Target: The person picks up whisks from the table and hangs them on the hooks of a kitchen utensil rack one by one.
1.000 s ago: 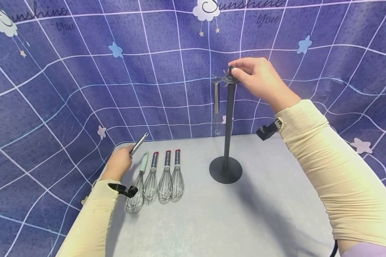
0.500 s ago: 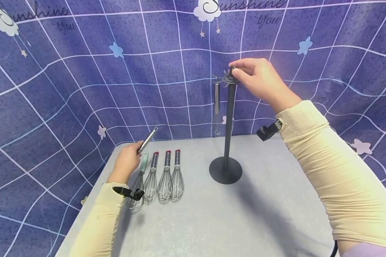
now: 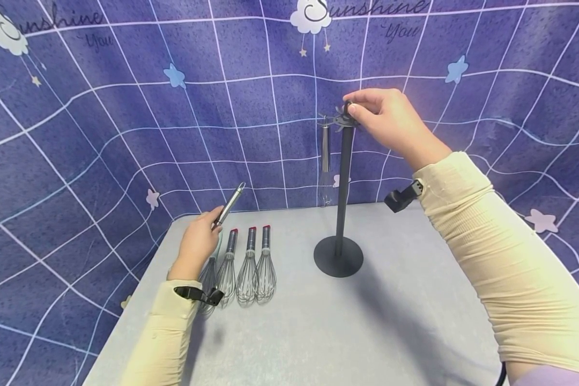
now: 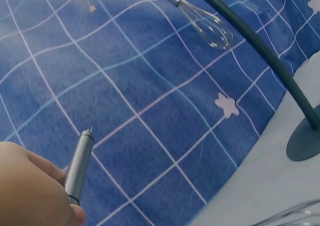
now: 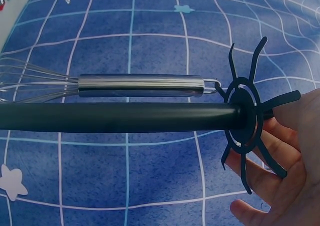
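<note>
In my left hand [image 3: 199, 240] is a steel-handled whisk [image 3: 230, 203], gripped low on the handle. Its loop end points up and away, and its wires are hidden behind the hand; the handle looks like that of the whisk [image 5: 142, 85] hanging by its loop from the black stand [image 3: 343, 182]. Raised on the right, my right hand [image 3: 388, 118] pinches the loop at the top of the stand, just above its ring of curved hooks [image 5: 243, 116]. Below my left hand lies a whisk with a pale green handle [image 3: 217, 249], partly covered by that hand and wrist.
Three red-tipped whisks [image 3: 248, 273] lie side by side on the grey table [image 3: 289, 338], right of the left hand. The stand's round base [image 3: 338, 257] rests further right. A blue-purple grid-patterned cloth [image 3: 251, 96] rises behind the table and along its left side.
My left hand has moved right and a little away from me with the whisk, now covering more of the green-handled one. The right hand stays on the stand's top.
</note>
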`<state>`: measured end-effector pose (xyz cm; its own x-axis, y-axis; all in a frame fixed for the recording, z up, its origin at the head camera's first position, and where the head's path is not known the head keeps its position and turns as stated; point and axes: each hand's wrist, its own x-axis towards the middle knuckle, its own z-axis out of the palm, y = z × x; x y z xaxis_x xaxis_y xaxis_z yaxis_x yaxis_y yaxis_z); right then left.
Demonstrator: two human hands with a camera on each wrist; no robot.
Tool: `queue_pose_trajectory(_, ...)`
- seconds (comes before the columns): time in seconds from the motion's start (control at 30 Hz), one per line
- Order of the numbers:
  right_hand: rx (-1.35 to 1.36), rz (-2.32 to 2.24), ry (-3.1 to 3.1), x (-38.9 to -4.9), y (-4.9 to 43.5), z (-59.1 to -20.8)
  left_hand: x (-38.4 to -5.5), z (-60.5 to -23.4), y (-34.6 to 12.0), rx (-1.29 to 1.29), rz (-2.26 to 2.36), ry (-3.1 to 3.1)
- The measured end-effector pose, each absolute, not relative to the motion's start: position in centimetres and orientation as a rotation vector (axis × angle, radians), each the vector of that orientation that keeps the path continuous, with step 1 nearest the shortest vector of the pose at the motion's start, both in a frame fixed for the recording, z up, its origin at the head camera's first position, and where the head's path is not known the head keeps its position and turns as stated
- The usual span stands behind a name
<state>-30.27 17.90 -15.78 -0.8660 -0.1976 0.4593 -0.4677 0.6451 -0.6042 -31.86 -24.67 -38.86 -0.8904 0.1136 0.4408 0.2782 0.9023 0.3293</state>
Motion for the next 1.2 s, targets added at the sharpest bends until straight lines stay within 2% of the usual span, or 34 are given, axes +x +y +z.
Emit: queue_pose_trajectory(1.2,0.523,1.072,-2.501,-30.4,17.9,-16.0,-30.1,-36.1,-20.3,-0.332,-0.604,-2.586)
